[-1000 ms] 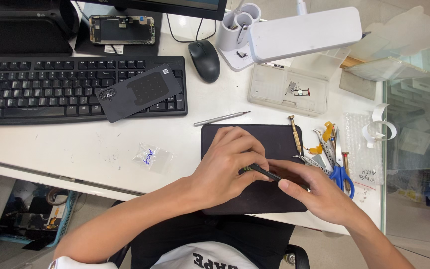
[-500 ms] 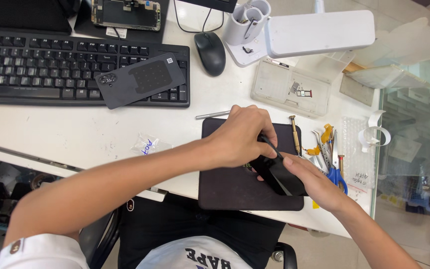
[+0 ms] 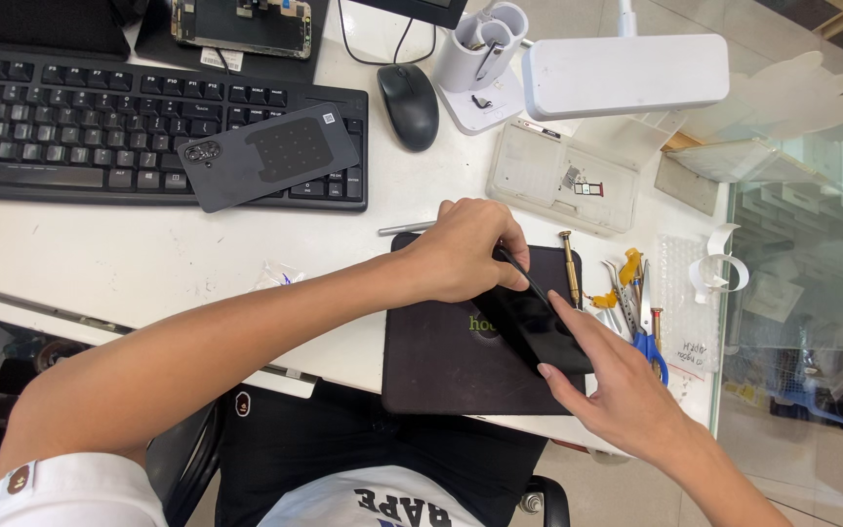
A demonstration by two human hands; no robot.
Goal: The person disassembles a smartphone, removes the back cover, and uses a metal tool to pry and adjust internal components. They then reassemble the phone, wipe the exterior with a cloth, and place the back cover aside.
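Two hands work on one black phone (image 3: pixel 537 327), which lies tilted across the right half of a dark work mat (image 3: pixel 441 361) at the front edge of the white desk (image 3: pixel 100 263).

Left of the mat, a black keyboard (image 3: pixel 70 117) lies along the back of the desk. A detached dark phone back cover (image 3: pixel 267 156) rests on the keyboard's right end. A small clear bag (image 3: pixel 277 277) lies on the desk between the keyboard and the mat.

The left hand (image 3: pixel 461 251) reaches in over the mat's upper edge, fingers curled and pinched on the phone's upper end. A thin metal rod (image 3: pixel 404 229) lies just behind that hand.

The right hand (image 3: pixel 617 390) comes from the mat's lower right corner. Its fingers are extended, tips pressing on the phone's lower right edge; it is not closed around anything.

Behind the mat are a black mouse (image 3: pixel 409 104) and a clear parts tray (image 3: pixel 563 181). Right of the mat lie a screwdriver (image 3: pixel 570 265) and blue-handled scissors (image 3: pixel 648 337).
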